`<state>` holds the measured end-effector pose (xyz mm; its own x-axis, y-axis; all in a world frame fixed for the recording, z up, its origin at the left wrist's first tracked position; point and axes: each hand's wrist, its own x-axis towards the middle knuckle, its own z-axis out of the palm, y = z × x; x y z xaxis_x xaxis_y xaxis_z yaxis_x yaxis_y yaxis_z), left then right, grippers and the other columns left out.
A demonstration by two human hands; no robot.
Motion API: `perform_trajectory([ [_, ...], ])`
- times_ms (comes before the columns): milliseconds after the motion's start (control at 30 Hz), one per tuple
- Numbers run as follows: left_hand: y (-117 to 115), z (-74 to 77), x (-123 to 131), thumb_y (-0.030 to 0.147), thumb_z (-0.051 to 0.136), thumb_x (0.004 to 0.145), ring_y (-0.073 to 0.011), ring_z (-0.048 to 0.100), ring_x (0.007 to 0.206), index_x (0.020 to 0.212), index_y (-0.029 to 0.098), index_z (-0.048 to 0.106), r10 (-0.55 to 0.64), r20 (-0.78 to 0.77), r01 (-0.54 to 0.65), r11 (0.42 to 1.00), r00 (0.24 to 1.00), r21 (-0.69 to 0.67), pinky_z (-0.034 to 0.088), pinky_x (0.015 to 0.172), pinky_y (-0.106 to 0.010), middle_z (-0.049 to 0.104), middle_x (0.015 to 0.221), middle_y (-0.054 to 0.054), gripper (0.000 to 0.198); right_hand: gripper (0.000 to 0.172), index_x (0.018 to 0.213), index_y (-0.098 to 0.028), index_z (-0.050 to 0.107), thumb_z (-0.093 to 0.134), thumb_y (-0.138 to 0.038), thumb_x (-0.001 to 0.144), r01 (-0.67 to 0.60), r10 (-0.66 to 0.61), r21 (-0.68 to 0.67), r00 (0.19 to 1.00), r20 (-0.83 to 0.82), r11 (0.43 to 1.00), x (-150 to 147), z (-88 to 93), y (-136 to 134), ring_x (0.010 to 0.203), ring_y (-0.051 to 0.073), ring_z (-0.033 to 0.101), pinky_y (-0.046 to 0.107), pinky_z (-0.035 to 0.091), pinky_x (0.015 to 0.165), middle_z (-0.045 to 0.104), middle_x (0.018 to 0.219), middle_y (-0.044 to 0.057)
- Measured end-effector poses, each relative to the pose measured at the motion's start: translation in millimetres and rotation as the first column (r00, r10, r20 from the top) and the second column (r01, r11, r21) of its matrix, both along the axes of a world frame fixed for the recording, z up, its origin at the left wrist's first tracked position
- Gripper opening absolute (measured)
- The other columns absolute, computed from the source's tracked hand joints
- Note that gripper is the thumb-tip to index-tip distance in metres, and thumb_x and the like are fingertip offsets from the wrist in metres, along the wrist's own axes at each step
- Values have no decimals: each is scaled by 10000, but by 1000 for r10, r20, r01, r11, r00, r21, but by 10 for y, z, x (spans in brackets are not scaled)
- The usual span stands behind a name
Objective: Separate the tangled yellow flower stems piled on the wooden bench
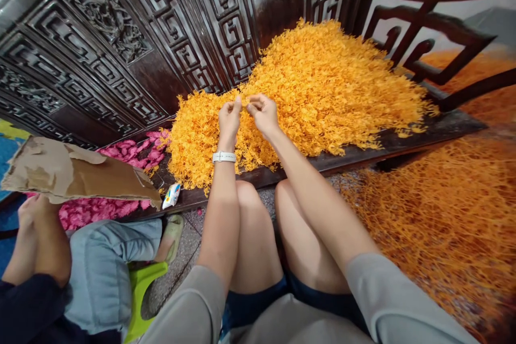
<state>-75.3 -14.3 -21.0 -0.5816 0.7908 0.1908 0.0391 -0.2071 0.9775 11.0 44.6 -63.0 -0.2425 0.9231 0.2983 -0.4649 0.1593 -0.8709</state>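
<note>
A large heap of orange-yellow, frilly plastic-looking flower pieces covers the dark wooden bench. My left hand, with a pale watch band at its wrist, is raised over the near left part of the heap, thumb and fingers pinched. Close beside it, my right hand is pinched too, the fingertips of both almost meeting. Whatever sits between the fingertips is too small to tell from the orange behind it.
A carved dark backrest rises behind the heap. At left, another person's hand is by a torn cardboard box near pink petals. A small white packet lies on the bench edge. Orange strands spread over the floor at right.
</note>
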Motion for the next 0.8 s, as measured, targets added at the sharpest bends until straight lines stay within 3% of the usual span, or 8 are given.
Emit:
perform_trajectory([
  [167, 30, -72, 14, 175, 855, 866, -129, 627, 775, 826, 182, 779, -47, -69, 52, 996, 996, 74, 497, 786, -244, 732, 831, -36, 86, 331, 841, -199, 674, 829, -478, 754, 54, -53, -25, 999, 11, 998, 41, -19, -4, 820, 157, 630, 294, 513, 785, 702, 827, 11],
  [367, 99, -171, 59, 128, 836, 839, -131, 669, 775, 840, 177, 800, -42, -5, 42, 990, 999, 133, 520, 791, -248, 762, 857, -48, 60, 315, 934, -202, 738, 842, -449, 768, 15, -27, -173, 998, -65, 985, 185, -1, -57, 727, 119, 624, 267, 538, 729, 731, 856, 6],
  [467, 126, -199, 111, 131, 819, 851, -135, 680, 795, 830, 165, 779, -9, -47, 16, 987, 999, 159, 520, 806, -242, 757, 859, -50, 56, 384, 894, -200, 709, 855, -530, 764, -42, 14, -230, 992, -125, 972, 242, 38, -89, 719, 108, 634, 261, 567, 747, 702, 844, -4],
  [567, 145, -196, 190, 146, 810, 863, -144, 680, 789, 830, 163, 760, 22, -82, -10, 989, 996, 145, 514, 787, -241, 745, 840, -45, 63, 457, 900, -206, 708, 894, -575, 706, -61, 47, -157, 995, -89, 986, 307, 64, -107, 797, 128, 656, 271, 576, 801, 708, 891, 3],
  [667, 157, -168, 309, 202, 801, 892, -154, 683, 787, 838, 167, 762, -47, -32, 50, 991, 998, 123, 517, 770, -248, 751, 845, -49, 75, 467, 919, -211, 704, 906, -550, 669, 26, -24, -59, 999, 28, 998, 419, 43, -69, 819, 151, 643, 294, 550, 809, 717, 902, 12],
  [800, 201, -121, 520, 244, 813, 878, -155, 671, 762, 825, 157, 786, -148, 57, 140, 982, 987, 128, 516, 755, -259, 761, 816, -56, 105, 282, 812, -221, 630, 798, -440, 751, 140, -159, 110, 970, 184, 984, 634, -19, 50, 755, 168, 597, 328, 509, 774, 654, 805, 4],
])
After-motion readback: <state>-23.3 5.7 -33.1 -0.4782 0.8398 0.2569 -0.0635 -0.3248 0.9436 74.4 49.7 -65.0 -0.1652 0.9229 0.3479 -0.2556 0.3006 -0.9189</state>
